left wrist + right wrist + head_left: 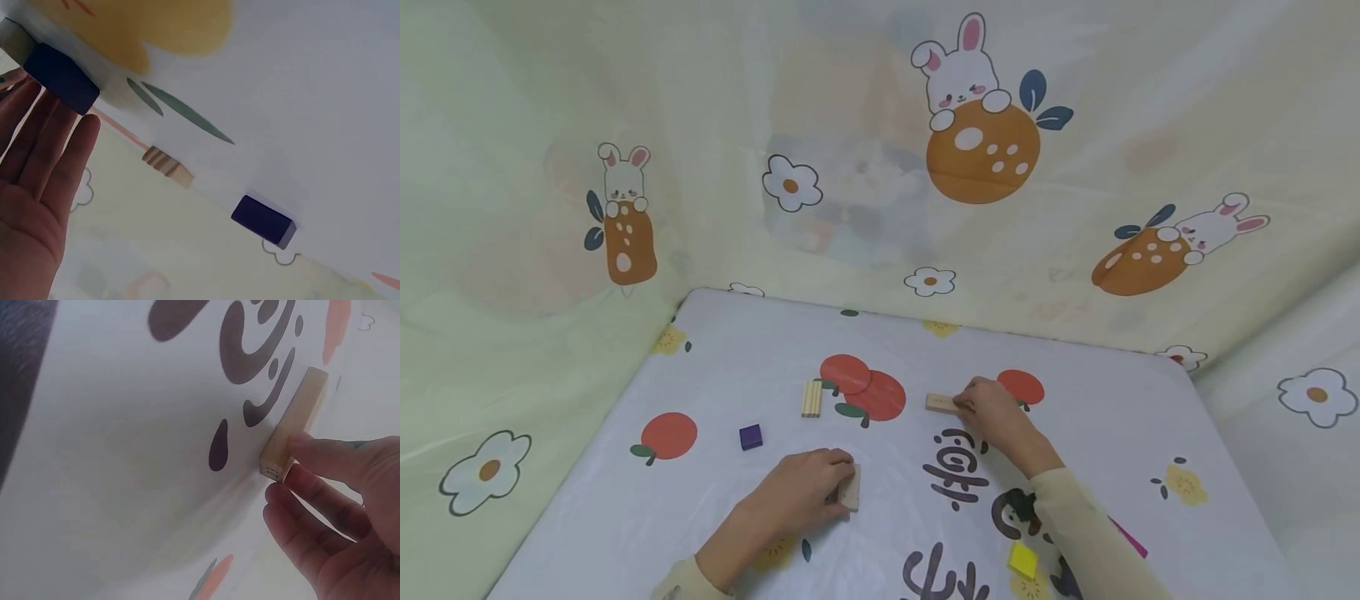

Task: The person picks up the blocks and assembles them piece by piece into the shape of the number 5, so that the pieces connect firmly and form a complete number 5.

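In the head view my left hand (801, 492) grips a wooden block (850, 489), fingers at its far end and thumb at the near end. The left wrist view has a dark blue block (62, 78) against the fingers of that hand (37, 162), with the wooden block (15, 40) right beside it. My right hand (996, 417) pinches one end of a long wooden block (940, 403) farther back. In the right wrist view the thumb presses on top of this long block (297, 422), with fingers along its other side.
A purple block (750, 437) lies left of the left hand, with a small bundle of wooden sticks (811, 398) beyond it. A yellow block (1022, 561) and a pink piece (1127, 537) lie near the right sleeve (1090, 533). Patterned curtains (850, 100) surround the printed tablecloth (895, 467).
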Tool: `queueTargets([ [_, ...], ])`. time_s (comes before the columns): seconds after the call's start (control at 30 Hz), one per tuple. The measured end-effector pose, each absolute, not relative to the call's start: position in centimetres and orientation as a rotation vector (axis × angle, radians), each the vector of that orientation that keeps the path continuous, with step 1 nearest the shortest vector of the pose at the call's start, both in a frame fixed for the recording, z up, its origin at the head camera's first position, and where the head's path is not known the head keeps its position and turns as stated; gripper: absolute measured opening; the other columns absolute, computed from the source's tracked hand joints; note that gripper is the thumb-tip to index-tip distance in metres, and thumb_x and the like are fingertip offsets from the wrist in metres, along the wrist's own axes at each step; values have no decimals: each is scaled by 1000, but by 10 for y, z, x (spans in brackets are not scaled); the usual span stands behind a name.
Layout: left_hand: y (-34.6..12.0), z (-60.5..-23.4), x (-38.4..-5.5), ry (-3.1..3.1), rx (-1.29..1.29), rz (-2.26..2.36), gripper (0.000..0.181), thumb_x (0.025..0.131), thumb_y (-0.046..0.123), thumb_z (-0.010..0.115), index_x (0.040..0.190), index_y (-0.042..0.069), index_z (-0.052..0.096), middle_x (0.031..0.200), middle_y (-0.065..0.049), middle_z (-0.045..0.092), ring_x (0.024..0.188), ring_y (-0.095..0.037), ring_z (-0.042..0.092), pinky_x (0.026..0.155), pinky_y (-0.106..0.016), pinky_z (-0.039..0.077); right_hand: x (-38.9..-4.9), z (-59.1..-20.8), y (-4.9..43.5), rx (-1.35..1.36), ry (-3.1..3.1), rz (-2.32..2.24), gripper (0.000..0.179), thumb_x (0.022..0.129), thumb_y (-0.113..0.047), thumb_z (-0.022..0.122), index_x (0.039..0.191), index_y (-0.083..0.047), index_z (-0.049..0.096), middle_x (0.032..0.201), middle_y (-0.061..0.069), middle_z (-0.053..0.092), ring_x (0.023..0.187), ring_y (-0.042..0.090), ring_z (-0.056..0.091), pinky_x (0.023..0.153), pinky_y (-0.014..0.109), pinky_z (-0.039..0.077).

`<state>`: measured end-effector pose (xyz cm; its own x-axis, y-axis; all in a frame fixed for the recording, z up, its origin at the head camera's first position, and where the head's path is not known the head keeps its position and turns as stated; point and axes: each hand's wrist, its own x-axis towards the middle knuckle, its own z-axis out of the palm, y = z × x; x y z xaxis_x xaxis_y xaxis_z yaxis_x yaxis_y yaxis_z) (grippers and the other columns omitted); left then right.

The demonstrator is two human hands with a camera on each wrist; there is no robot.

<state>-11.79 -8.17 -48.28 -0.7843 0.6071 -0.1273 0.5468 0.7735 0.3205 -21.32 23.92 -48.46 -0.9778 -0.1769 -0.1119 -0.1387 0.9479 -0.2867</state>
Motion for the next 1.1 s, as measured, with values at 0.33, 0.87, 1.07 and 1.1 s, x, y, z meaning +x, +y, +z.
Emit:
queueTargets([
  [0.33, -77, -483, -122, 2752, 909, 361, 49, 86, 38, 89, 128, 14, 76, 132, -4, 76, 120, -23, 73, 102, -40, 62, -213, -485, 239, -248, 2962, -399, 26, 92, -11, 82, 118, -4, 81, 107, 10, 73, 94, 20, 66, 85, 37, 64],
  [0.87, -64, -480, -161, 2882, 1048, 324, 41, 89, 34, 87, 119, 7, 77, 128, -6, 76, 106, -20, 76, 92, -34, 65, -214, -487, 237, -256, 2963, -420, 27, 92, -12, 83, 118, -4, 81, 107, 10, 74, 93, 19, 66, 86, 35, 65],
  [1.07, -51, -483, -177, 2893, 1104, 386, 28, 90, 30, 86, 108, 11, 75, 109, 0, 76, 85, -11, 66, 82, -28, 62, -213, -487, 238, -245, 2977, -415, 27, 91, -12, 83, 118, -5, 81, 105, 9, 74, 91, 18, 66, 84, 33, 64],
  [1.1, -48, -483, -180, 2890, 1101, 400, 27, 90, 29, 86, 107, 11, 75, 107, 0, 76, 81, -10, 63, 80, -27, 61, -213, -487, 238, -247, 2979, -416, 27, 91, -12, 83, 118, -5, 81, 105, 9, 74, 91, 18, 66, 83, 33, 64],
])
